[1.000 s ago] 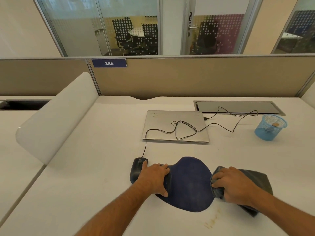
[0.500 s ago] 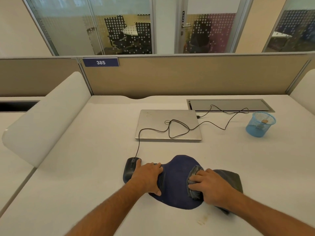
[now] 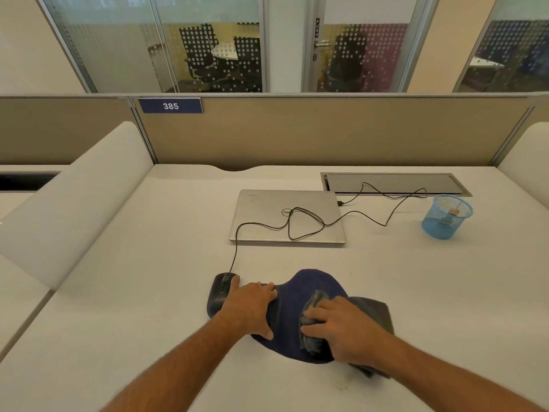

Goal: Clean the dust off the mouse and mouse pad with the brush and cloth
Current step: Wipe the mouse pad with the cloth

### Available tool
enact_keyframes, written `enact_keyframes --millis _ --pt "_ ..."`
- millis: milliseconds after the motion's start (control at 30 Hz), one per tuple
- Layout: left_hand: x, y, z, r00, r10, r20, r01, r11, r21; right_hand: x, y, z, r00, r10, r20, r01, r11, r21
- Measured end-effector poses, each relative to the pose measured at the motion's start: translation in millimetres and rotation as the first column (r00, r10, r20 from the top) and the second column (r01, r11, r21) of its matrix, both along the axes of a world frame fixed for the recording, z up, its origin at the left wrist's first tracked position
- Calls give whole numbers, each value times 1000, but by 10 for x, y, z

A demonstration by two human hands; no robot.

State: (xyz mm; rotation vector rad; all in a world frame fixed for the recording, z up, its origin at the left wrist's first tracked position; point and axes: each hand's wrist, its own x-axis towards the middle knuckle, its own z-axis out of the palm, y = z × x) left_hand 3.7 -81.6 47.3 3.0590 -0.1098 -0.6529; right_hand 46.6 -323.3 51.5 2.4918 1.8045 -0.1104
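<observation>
Forearms enter from the near edge of the white desk and reach to the dark blue mouse pad, which serves as the reference landmark. Right hand lies on the near right part of the pad, fingers curled over a bunched grey cloth and pressing it against the pad surface; the rest of the cloth trails off the pad's right edge onto the desk. Left hand rests flat on the pad's left edge, fingers extended and spread, thumb toward the near rim, holding nothing. Black wired mouse sits on the desk just left of the pad, touching the left hand's outer fingers. Its black cable runs away from the pad and loops across the lid of a closed silver laptop lying beyond the pad. Farther back and to the right of the pad stands a blue mesh cup, with a recessed cable hatch behind it. A beige partition bearing a blue plate marked 385 closes the far side.
</observation>
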Motion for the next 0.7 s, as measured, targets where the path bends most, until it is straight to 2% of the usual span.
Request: enact_keyframes --millis 67,200,400,500,600,700 --pt "-8 4 3 1000 0 -4 0 1000 -5 -22 48 -49 999 39 20 -38 998 -60" --pt "-12 -6 26 1000 8 -17 -8 1000 -4 5 -235 -92 997 76 16 -75 996 -39" --pt "-17 -15 44 999 19 -29 -19 1000 -8 126 -622 46 1000 -7 -26 4 993 -114" --pt "-13 -25 47 1000 15 -26 -15 1000 -4 105 -488 147 1000 -10 -27 8 997 -71" --pt "-10 -21 51 1000 16 -21 -16 1000 -5 -30 -157 110 997 81 -10 -81 997 20" --pt "-15 -21 41 1000 16 -16 -16 1000 -10 -196 100 -10 976 215 21 -215 977 -16"
